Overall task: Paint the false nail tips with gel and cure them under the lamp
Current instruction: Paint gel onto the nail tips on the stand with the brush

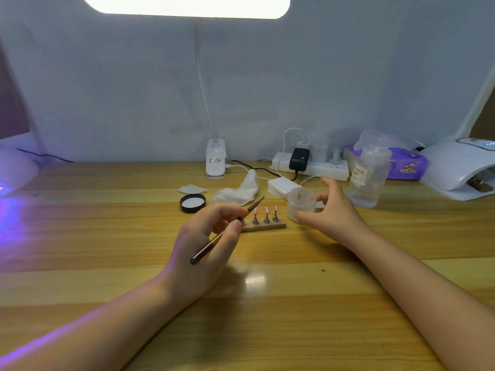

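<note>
left grip [209, 236] pinching brush [225, 232], right grip [330, 210] spread beside jar [300, 203], bare table [267, 303] nearside

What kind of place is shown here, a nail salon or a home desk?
Probably a home nail-art desk: a curing lamp, pink nail tips on a stand, and a clip-on desk lamp on the wooden table.

Three pink nail tips [266, 209] stand upright on small metal stands in a row on a wooden block [265, 225] on the table. A slim dark brush [222, 234] slants above its left end. A frosted open jar [300, 203] sits just right; a white curing lamp [455, 170] lies far right
</note>
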